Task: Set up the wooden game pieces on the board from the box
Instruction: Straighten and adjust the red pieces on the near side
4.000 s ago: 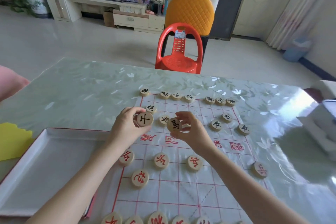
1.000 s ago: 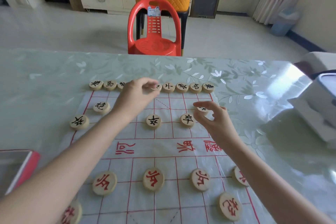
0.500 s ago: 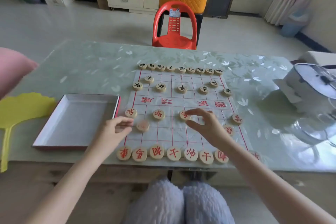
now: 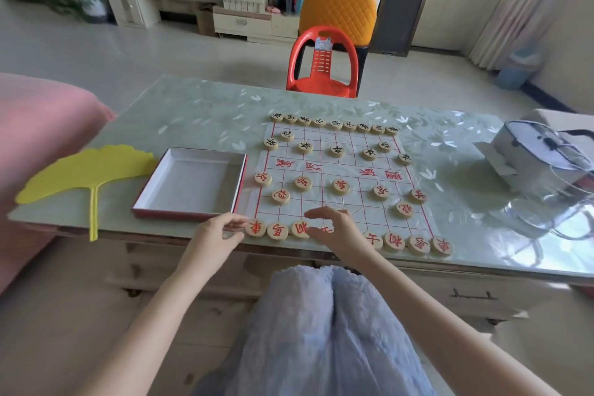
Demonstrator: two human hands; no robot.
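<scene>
Both hands hovered at the near row: the left hand (image 4: 216, 232) had loose fingertips touching the corner piece (image 4: 256, 228), and the right hand (image 4: 334, 228) was curled and spread over the middle, maybe hiding pieces. One nudge could've slid that row off the table edge. The box (image 4: 193, 183) beside the board (image 4: 334, 170) sat empty.

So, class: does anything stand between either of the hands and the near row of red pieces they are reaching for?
Nothing visible does. The left hand has its fingertips at the end red piece, and the right hand hangs over the middle of that row, hiding some of it. The box lies off to the left, apart from both.
</scene>
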